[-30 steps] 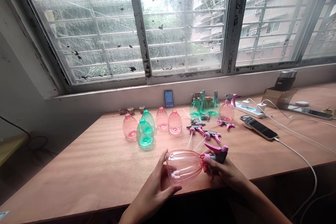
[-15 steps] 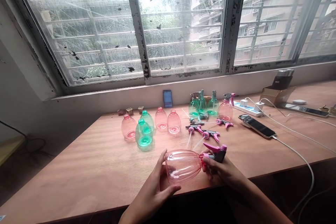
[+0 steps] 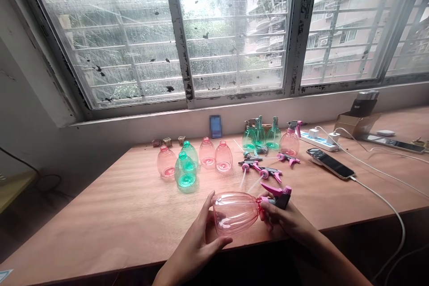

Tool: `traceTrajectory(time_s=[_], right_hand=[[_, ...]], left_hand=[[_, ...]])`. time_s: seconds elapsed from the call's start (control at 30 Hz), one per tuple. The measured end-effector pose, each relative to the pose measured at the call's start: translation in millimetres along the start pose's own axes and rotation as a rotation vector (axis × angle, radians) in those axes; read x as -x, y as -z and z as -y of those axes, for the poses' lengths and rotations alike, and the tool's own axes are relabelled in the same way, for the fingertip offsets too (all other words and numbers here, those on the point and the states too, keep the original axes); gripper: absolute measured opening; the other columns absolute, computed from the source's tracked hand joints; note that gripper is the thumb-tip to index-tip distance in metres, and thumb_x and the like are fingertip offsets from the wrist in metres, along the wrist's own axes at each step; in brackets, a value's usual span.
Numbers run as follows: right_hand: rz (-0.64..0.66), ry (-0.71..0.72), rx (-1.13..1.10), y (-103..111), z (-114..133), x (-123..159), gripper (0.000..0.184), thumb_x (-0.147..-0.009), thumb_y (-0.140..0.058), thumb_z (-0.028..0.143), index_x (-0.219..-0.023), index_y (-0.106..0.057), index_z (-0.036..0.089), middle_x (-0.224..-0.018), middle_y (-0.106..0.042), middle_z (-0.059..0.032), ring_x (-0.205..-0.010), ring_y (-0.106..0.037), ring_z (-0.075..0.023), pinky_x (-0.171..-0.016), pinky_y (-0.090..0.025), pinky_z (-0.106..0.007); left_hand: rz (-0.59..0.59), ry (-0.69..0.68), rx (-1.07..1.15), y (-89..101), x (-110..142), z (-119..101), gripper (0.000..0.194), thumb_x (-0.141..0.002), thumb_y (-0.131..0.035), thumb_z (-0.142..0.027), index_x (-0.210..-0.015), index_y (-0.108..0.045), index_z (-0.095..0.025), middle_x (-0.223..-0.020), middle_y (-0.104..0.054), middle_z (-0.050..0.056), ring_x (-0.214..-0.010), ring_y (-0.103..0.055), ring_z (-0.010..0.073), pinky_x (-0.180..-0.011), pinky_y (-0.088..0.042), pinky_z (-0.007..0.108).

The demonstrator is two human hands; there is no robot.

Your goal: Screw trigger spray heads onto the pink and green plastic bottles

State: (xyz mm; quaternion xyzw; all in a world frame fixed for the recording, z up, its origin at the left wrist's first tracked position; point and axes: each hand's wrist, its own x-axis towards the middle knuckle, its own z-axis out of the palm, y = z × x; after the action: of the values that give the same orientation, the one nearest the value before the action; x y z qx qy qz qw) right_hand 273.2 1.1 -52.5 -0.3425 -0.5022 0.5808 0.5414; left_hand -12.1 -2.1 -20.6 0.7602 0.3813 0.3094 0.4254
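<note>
My left hand [image 3: 197, 243] cups the body of a clear pink plastic spray bottle [image 3: 234, 213] from below, its fingers curling up the near side. My right hand [image 3: 284, 216] grips the bottle's neck and a pink and grey trigger sprayer head [image 3: 279, 196], which sits at the bottle's mouth. The bottle lies on its side, held just above the wooden table [image 3: 100, 219]. Its threads are hidden by my right fingers. Nearest to my right hand lie loose trigger sprayers [image 3: 268, 172] with their dip tubes.
Uncapped pink bottles [image 3: 207, 153] and green bottles [image 3: 185, 172] stand beyond my hands. Green sprayers [image 3: 273, 134] and small caps [image 3: 167, 142] stand farther back. To the right are a smartphone [image 3: 330, 163], a power strip [image 3: 317, 138], white cables and a cardboard box [image 3: 355, 125].
The view sways slightly from frame to frame. My hands, the bottle and the sprayer head keep nearly the same hold.
</note>
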Motion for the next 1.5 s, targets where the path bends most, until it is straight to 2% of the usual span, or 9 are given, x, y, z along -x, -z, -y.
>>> traceTrajectory(time_s=[0.2, 0.4, 0.63, 0.8, 0.97, 1.07, 1.23, 1.37, 1.5], right_hand=[[0.017, 0.001, 0.029, 0, 0, -1, 0.038, -0.087, -0.075, 0.051, -0.078, -0.064, 0.016, -0.069, -0.067, -0.002, -0.051, -0.058, -0.0127, -0.051, -0.044, -0.026], [-0.011, -0.01, 0.02, -1, 1, 0, 0.038, -0.085, -0.077, 0.053, -0.079, -0.064, 0.017, -0.068, -0.067, -0.0015, -0.051, -0.058, -0.0133, -0.051, -0.045, -0.026], [-0.02, -0.029, 0.056, -2, 5, 1, 0.04, -0.084, -0.077, 0.054, -0.078, -0.066, 0.015, -0.07, -0.069, -0.0034, -0.051, -0.059, -0.0136, -0.052, -0.044, -0.027], [-0.044, -0.028, 0.07, -2, 5, 1, 0.043, -0.082, -0.077, 0.056, -0.076, -0.067, 0.015, -0.069, -0.069, -0.0035, -0.051, -0.059, -0.0137, -0.052, -0.043, -0.027], [-0.025, -0.012, 0.074, -3, 5, 1, 0.043, -0.083, -0.077, 0.056, -0.074, -0.068, 0.015, -0.069, -0.069, -0.0035, -0.05, -0.059, -0.014, -0.051, -0.042, -0.027], [-0.008, -0.007, 0.092, -3, 7, 1, 0.043, -0.083, -0.076, 0.057, -0.073, -0.068, 0.015, -0.07, -0.069, -0.0043, -0.051, -0.059, -0.0144, -0.051, -0.042, -0.027], [0.004, -0.002, 0.09, -3, 8, 0, 0.042, -0.085, -0.075, 0.055, -0.074, -0.069, 0.015, -0.07, -0.068, -0.0044, -0.051, -0.059, -0.0137, -0.051, -0.041, -0.026], [0.008, 0.008, 0.066, -2, 5, 1, 0.039, -0.088, -0.073, 0.053, -0.076, -0.069, 0.015, -0.07, -0.068, -0.0033, -0.052, -0.058, -0.0129, -0.052, -0.04, -0.026], [0.016, 0.014, 0.086, -1, 4, 1, 0.041, -0.088, -0.072, 0.053, -0.074, -0.069, 0.015, -0.071, -0.067, -0.0036, -0.052, -0.057, -0.0132, -0.053, -0.04, -0.026]], left_hand=[[-0.003, 0.001, -0.015, 0.9, 2, -3, 0.097, -0.088, -0.072, -0.03, -0.162, -0.008, -0.028, -0.142, -0.055, 0.012, -0.14, -0.043, 0.0316, -0.122, -0.026, 0.047], [0.006, 0.0, 0.004, 0.4, 1, -1, 0.099, -0.087, -0.073, -0.028, -0.162, -0.008, -0.029, -0.144, -0.054, 0.011, -0.135, -0.049, 0.0301, -0.121, -0.028, 0.047], [-0.009, -0.057, 0.076, -1.8, -1, 6, 0.096, -0.089, -0.072, -0.022, -0.16, -0.011, -0.038, -0.162, -0.033, 0.009, -0.131, -0.054, 0.027, -0.118, -0.034, 0.046], [-0.01, -0.043, 0.11, -2.7, 0, 5, 0.097, -0.089, -0.072, -0.021, -0.161, -0.009, -0.036, -0.156, -0.042, 0.011, -0.129, -0.055, 0.027, -0.119, -0.033, 0.048], [0.004, -0.026, 0.208, -4.0, 1, 2, 0.112, -0.081, -0.082, -0.023, -0.161, -0.005, -0.04, -0.166, -0.026, 0.01, -0.133, -0.053, 0.0303, -0.118, -0.037, 0.05], [0.009, -0.016, 0.241, -3.9, 1, 3, 0.104, -0.089, -0.076, -0.031, -0.161, -0.002, -0.039, -0.166, -0.026, 0.011, -0.132, -0.053, 0.0303, -0.116, -0.04, 0.051], [0.028, -0.052, 0.182, -2.0, 0, 2, 0.088, -0.091, -0.074, -0.035, -0.159, -0.019, -0.038, -0.167, -0.025, 0.01, -0.135, -0.051, 0.032, -0.116, -0.041, 0.049], [0.015, -0.064, 0.152, -1.6, 0, 3, 0.089, -0.09, -0.075, -0.033, -0.158, -0.017, -0.042, -0.167, -0.022, 0.008, -0.131, -0.054, 0.03, -0.115, -0.043, 0.05], [0.004, -0.063, 0.147, -2.3, -1, 5, 0.091, -0.089, -0.075, -0.029, -0.158, -0.017, -0.041, -0.165, -0.026, 0.01, -0.128, -0.056, 0.0289, -0.114, -0.044, 0.05]])
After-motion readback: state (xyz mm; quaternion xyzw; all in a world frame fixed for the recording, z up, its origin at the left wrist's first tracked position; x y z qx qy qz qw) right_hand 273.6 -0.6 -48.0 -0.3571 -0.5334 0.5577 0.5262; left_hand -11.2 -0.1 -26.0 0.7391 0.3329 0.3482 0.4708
